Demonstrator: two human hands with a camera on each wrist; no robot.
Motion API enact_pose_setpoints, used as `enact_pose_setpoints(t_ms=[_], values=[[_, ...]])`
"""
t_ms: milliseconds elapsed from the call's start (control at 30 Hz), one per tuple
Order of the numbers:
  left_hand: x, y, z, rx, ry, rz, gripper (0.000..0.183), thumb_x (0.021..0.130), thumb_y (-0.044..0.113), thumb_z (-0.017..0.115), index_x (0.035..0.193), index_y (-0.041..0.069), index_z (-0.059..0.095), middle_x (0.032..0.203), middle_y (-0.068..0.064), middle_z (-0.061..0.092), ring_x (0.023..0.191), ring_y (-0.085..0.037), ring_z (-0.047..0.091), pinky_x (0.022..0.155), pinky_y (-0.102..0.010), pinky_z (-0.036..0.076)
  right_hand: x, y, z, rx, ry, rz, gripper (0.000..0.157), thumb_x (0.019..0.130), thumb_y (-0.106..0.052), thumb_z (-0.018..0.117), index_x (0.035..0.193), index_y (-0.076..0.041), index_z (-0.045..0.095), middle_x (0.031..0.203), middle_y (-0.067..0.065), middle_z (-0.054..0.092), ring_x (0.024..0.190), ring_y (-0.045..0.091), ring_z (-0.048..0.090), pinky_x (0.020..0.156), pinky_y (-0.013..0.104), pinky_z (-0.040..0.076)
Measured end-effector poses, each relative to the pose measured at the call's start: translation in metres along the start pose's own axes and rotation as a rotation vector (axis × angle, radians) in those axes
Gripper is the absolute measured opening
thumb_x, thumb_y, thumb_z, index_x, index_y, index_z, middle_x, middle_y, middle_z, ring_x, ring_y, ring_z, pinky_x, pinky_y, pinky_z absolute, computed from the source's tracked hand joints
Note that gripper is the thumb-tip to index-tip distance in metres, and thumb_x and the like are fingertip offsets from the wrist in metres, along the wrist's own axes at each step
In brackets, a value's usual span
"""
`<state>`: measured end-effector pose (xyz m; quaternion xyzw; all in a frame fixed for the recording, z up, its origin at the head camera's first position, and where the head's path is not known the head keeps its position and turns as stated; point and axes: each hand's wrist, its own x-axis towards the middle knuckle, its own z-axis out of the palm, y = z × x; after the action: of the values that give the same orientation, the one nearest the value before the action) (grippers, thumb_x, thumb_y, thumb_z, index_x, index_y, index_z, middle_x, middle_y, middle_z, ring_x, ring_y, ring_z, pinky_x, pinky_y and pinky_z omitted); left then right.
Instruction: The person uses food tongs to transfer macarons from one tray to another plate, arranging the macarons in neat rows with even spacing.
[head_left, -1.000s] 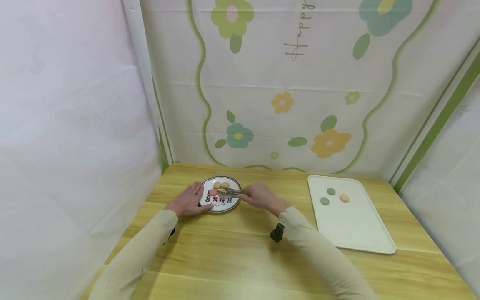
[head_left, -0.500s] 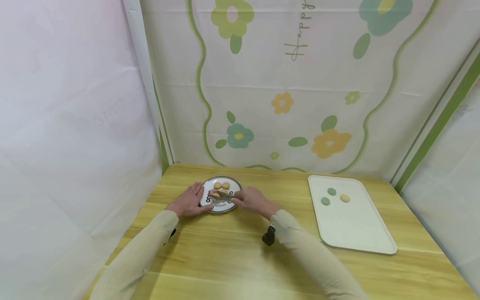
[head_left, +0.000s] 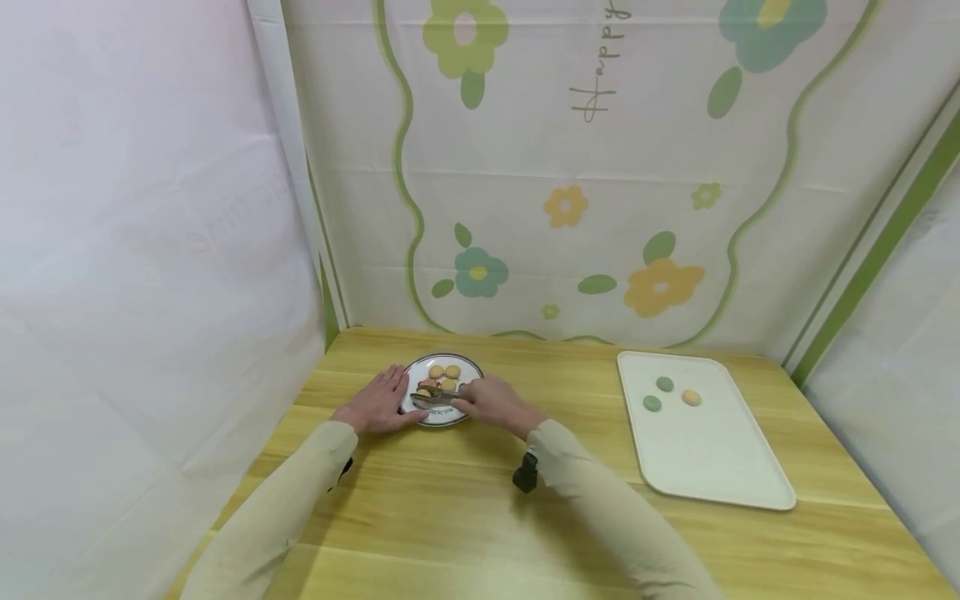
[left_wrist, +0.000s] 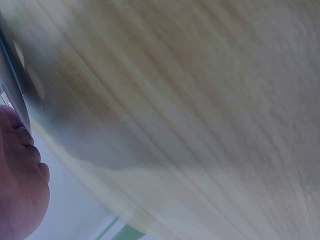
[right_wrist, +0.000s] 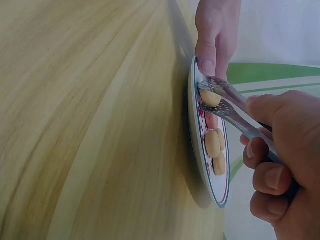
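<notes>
We see the plate by the far left corner of the desk, a little in from the far edge. The left hand grasps nothing: its fingers lie straight over the rim on the side of the desk's left edge, and its thumb reaches along the rim on the near side. The right hand grips the tongs, fingers curled round them, and from the side of the desk's right edge they reach over the plate. Between their perforated tips we find the held macaron, pale yellow, near the left thumb; we cannot tell whether it touches the plate. Just beside it lies a pink macaron, and towards the desk's far edge we count three yellow macarons, two side by side and one nearer to us. Over by the desk's far right corner we see a white tray, with two green macarons and an orange-yellow macaron in its far half. Beyond the desk's far edge hangs a white cloth printed with flowers. Pale sleeves cover both arms, and we notice a black device at the right wrist.
</notes>
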<state>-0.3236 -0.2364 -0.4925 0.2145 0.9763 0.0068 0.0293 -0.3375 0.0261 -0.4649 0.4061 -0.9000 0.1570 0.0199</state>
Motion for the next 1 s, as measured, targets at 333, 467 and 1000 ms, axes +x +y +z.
enact_pose_setpoints(t_ms=[333,467,1000], values=[[0.0027,-0.0013,0.0042,0.007,-0.015,-0.008,0.102,0.084,0.075,0.029,0.144,-0.007,0.020,0.152,-0.023,0.012,0.141,-0.036,0.011,0.114,-0.047,0.014,0.0024,0.0016,0.0008,-0.001,-0.007,0.086,0.037,0.093,-0.032,0.054,0.058,-0.020,0.051,0.053,-0.009,0.044,0.048,0.007,0.040,0.045,0.020,0.032],[0.0030,-0.0019,0.0039,0.011,-0.017,-0.013,0.103,0.083,0.076,0.028,0.144,-0.007,0.020,0.152,-0.023,0.012,0.140,-0.036,0.011,0.114,-0.047,0.014,0.0020,0.0038,0.0025,0.002,0.009,0.098,0.036,0.092,-0.030,0.055,0.059,-0.019,0.052,0.051,-0.008,0.042,0.047,0.008,0.038,0.044,0.021,0.031],[0.0025,-0.0030,0.0075,0.014,0.000,-0.014,0.100,0.085,0.073,0.033,0.144,-0.007,0.021,0.151,-0.024,0.014,0.140,-0.037,0.012,0.114,-0.046,0.014,-0.0034,0.0005,-0.0039,-0.036,0.077,0.067,0.023,0.090,-0.034,0.059,0.080,-0.015,0.063,0.057,-0.007,0.050,0.049,0.006,0.041,0.045,0.021,0.033]])
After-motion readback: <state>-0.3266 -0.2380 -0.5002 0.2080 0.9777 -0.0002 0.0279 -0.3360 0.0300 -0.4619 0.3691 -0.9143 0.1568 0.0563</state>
